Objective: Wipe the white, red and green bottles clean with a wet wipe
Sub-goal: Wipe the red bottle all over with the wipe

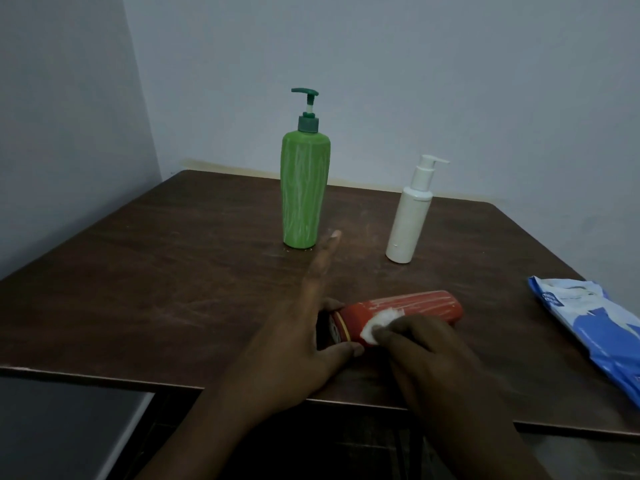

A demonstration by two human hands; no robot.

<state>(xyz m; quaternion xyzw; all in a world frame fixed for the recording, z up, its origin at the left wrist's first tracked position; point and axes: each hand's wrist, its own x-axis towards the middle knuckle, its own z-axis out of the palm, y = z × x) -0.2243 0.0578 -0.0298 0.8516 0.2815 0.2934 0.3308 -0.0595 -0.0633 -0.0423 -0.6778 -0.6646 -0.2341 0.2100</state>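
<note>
Dark table [173, 271]. Green bottle [304, 188], upright, far centre. Blue wipes packet [595, 327], flat at right edge. Left hand [294, 348] grips cap end of red bottle [415, 304], which lies near front edge; forefinger straight. Right hand [426, 348], fingers curled, presses wet wipe [375, 323] onto it. White bottle [410, 220], upright, right of green.

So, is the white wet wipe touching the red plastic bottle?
Touching. The head view shows the right hand pressing the white wet wipe against the red plastic bottle.

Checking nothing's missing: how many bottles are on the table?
3. A tall green plastic pump bottle stands at the back, a smaller white pump bottle right of it; a red ribbed bottle lies in front.
</note>
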